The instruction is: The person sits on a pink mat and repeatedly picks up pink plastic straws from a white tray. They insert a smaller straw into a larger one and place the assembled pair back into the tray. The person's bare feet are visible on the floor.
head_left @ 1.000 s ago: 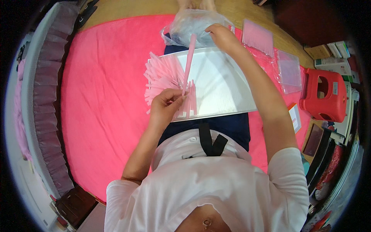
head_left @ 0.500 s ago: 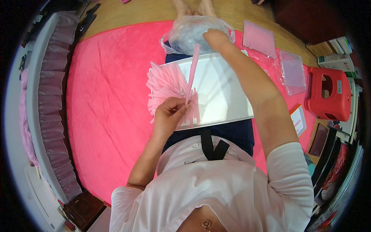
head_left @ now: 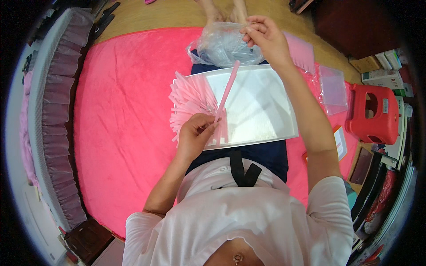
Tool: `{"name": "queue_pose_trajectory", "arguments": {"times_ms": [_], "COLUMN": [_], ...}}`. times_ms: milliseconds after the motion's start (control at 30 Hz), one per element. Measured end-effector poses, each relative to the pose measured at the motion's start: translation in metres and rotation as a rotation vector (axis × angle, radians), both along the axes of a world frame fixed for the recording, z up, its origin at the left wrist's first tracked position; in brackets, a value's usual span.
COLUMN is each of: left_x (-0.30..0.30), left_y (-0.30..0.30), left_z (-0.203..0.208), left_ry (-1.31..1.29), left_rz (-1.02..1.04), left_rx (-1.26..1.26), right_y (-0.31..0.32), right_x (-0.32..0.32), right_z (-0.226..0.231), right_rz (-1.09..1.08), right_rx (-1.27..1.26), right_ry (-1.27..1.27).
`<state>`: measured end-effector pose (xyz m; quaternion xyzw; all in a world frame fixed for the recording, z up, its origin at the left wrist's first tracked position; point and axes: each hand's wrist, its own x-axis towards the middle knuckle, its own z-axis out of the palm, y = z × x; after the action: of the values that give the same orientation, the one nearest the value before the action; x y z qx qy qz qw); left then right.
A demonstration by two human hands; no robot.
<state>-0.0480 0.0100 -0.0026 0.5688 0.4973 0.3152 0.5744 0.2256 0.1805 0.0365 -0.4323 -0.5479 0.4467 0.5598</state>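
My left hand, closed in a pinch, holds one long pink strip by its lower end, so it slants up and right over a white tray on my lap. A fanned pile of similar pink strips covers the tray's left side and overhangs its edge. Beyond the tray lies a clear plastic bag with greyish contents that I cannot make out. Above the bag's right side is my right hand, thumb and fingertips together; something thin and pale seems to be between them, too small to name.
On the right lie a pack of pink strips, a clear flat packet and an orange-edged white card. A red plastic stool stands past them. The pink blanket spreads leftward to a ruffled bed edge.
My right hand has lifted out of the plastic bag, up and to the right. The pink strip in my left hand now tilts further right.
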Motion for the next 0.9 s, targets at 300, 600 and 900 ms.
{"name": "queue_pose_trajectory", "arguments": {"times_ms": [300,600,900], "left_x": [0.006,0.005,0.006], "left_y": [-0.004,-0.006,-0.006], "left_z": [0.007,0.004,0.003], "left_ry": [0.000,0.001,0.004], "left_rz": [0.019,0.027,0.025], "left_rx": [0.055,0.086,0.080], "right_y": [-0.059,-0.067,-0.069], "right_x": [-0.007,-0.003,0.000], "right_z": [0.062,0.066,0.061], "right_rz": [0.053,0.035,0.047], "right_rx": [0.174,0.211,0.196], "right_ry": [0.106,0.113,0.105]}}
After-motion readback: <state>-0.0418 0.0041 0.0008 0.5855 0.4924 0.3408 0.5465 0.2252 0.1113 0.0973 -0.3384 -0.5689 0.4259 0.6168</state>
